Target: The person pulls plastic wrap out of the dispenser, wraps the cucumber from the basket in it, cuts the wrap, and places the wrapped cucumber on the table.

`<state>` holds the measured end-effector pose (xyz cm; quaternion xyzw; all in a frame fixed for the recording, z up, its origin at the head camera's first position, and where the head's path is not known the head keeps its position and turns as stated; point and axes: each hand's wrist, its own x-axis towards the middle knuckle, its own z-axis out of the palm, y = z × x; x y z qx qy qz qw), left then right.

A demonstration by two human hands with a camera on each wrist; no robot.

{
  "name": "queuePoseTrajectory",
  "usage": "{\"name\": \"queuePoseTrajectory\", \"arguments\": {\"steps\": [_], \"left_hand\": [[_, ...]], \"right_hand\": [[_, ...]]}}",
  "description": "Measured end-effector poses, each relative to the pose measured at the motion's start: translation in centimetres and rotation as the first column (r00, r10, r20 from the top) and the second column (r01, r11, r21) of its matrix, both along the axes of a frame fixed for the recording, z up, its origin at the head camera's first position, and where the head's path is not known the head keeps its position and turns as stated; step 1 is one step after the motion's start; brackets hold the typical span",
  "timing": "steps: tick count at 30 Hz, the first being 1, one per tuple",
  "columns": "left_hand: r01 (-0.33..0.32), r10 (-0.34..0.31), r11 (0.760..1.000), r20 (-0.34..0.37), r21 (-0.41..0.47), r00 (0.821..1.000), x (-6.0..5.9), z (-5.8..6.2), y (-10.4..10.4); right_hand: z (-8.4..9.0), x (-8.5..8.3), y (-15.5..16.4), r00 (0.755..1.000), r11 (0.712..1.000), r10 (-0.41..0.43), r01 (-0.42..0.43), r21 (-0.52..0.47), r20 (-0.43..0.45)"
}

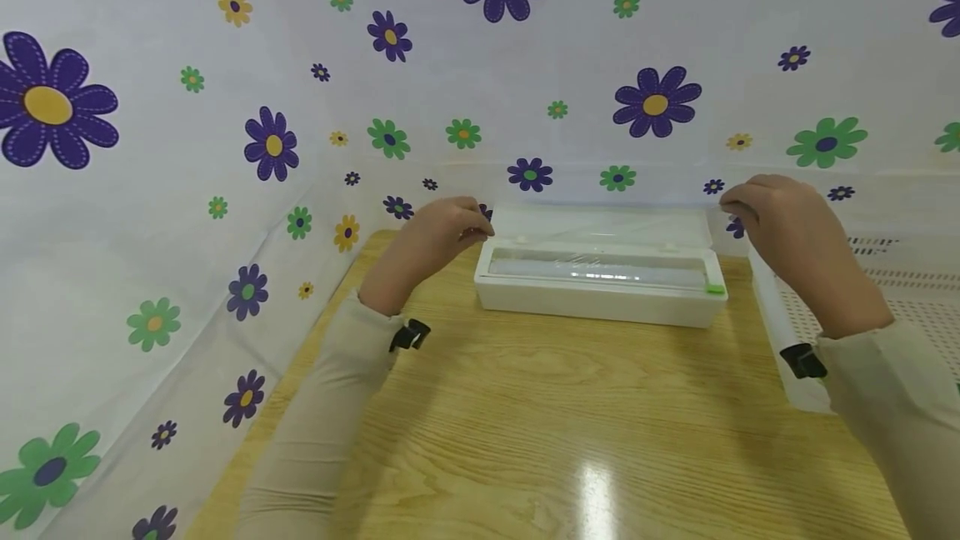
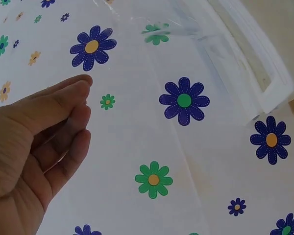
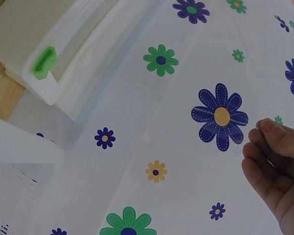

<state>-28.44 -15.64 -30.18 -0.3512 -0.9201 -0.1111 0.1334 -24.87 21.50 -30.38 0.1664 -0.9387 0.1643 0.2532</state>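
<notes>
My left hand (image 1: pixel 431 244) is raised off the left end of a white cling film dispenser (image 1: pixel 592 302), thumb and fingertips pinched together. Past the dispenser's right end my right hand (image 1: pixel 802 248) makes a similar pinch. Clear cling film (image 2: pixel 174 30) shows faintly in the left wrist view; in the right wrist view, a thin shiny line runs toward the pinching fingertips (image 3: pixel 265 126). Most of the film's outline is lost against the flowered backdrop. The dispenser's lid (image 1: pixel 600 225) stands open at the back, exposing the roll (image 1: pixel 600 272). A green cutter slider (image 1: pixel 716 289) sits at its right end.
A white perforated basket (image 1: pixel 776 340) stands on the right, partly behind the right forearm. The wooden table (image 1: pixel 525 423) reaches a white flowered cloth (image 1: pixel 570 48) at the back and left.
</notes>
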Motion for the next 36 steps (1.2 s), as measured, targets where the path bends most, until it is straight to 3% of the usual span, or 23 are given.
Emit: {"name": "queuePoseTrajectory", "arguments": {"steps": [3, 7, 15, 18, 21, 24, 27, 30, 36], "left_hand": [[-0.04, 0.043, 0.998, -0.07, 0.041, 0.997, 0.3, -0.4, 0.2], [-0.08, 0.091, 0.993, -0.131, 0.088, 0.987, 0.9, -2.1, 1.6], [-0.149, 0.13, 0.983, -0.162, -0.105, 0.978, 2.1, -7.9, 6.3], [-0.227, 0.198, 0.965, -0.199, -0.135, 0.96, 1.9, -9.9, 7.4], [-0.317, 0.286, 0.943, -0.241, -0.104, 0.927, 1.3, -10.6, 7.6], [-0.359, 0.333, 0.93, -0.232, -0.083, 0.914, 1.1, -9.5, 6.9], [-0.387, 0.374, 0.92, -0.154, -0.064, 0.915, 1.0, -7.3, 5.5], [-0.404, 0.404, 0.915, -0.084, 0.015, 0.911, 0.9, -4.8, 4.2], [-0.356, 0.366, 0.93, -0.195, 0.087, 0.91, 0.5, -1.5, 3.0]], "right_hand": [[0.0, 0.1, 0.0, 1.0, 1.0, 0.004, -0.004, -0.001, -0.002], [-0.1, 0.1, -0.1, 1.0, 1.0, 0.006, -0.006, 0.0, 0.0], [-0.2, 0.1, -0.1, 1.0, 1.0, -0.005, 0.005, 0.007, 0.012], [-0.1, 0.2, -0.1, 1.0, 1.0, -0.014, 0.014, 0.008, 0.012], [0.0, 0.3, -0.1, 1.0, 1.0, -0.016, 0.016, 0.006, 0.015], [0.1, 0.3, -0.2, 1.0, 1.0, -0.013, 0.013, 0.01, 0.015], [0.2, 0.2, -0.2, 1.0, 1.0, -0.013, 0.013, 0.017, 0.018], [0.3, 0.1, -0.2, 1.0, 1.0, -0.005, 0.005, 0.017, 0.015], [0.2, -0.2, 0.1, 1.0, 1.0, 0.006, -0.006, 0.011, 0.012]]}}
